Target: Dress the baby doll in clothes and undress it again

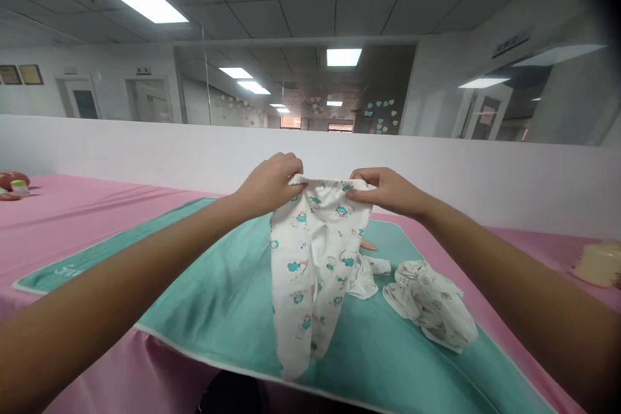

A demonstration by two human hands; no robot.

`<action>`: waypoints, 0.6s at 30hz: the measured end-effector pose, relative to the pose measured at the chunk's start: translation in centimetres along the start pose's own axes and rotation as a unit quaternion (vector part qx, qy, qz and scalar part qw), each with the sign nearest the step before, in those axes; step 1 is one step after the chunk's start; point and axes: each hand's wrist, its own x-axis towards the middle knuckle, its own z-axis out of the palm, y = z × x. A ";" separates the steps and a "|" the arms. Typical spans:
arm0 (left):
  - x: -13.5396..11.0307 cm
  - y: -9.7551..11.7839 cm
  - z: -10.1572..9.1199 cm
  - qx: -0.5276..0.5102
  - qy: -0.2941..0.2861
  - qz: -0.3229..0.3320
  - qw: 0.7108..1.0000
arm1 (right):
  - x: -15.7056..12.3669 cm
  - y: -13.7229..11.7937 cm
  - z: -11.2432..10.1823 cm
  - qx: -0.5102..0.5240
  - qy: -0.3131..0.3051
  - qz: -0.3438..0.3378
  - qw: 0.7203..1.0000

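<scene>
A pair of white baby pants [291, 272] with a green and red cartoon print hangs upright by its elastic waistband, legs down. My left hand [275, 182] pinches the waistband at its left corner. At the right corner, my right hand [385, 191] is closed on the same waistband. Behind the pants, a small skin-coloured limb [368, 245], perhaps a doll's, pokes out; the rest of it is hidden. A white cloth piece [365, 279] lies just right of the pants, partly covered by them. Further right rests a crumpled white printed garment [431, 304].
A teal blanket [208, 297] with pale edging lies over a pink cover [97, 207]. Red and green-capped objects [17, 186] sit at the far left. A pale yellow object [599, 263] is at the right edge. A white low wall [121, 149] runs along the back.
</scene>
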 end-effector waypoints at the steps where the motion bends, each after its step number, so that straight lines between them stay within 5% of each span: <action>1: 0.1 -0.6 0.3 0.026 -0.028 0.026 0.999 | 0.2 -0.2 -0.4 -0.038 -0.014 -0.021 0.999; 4: 0.2 -2.4 0.4 0.087 -0.119 0.042 0.988 | 0.4 0.1 -1.8 -0.148 -0.012 -0.070 0.986; 9: 0.1 -3.8 -0.9 0.013 -0.070 -0.079 0.994 | -0.2 2.2 -3.4 -0.217 0.012 0.040 0.975; 14: 0.9 -1.2 -0.9 -0.282 0.007 -0.150 0.948 | 0.9 -0.1 -1.2 0.012 0.168 0.034 0.985; 18: 2.4 2.8 -1.6 -0.475 0.068 -0.076 0.874 | 2.3 -4.0 0.9 0.171 0.155 -0.057 0.971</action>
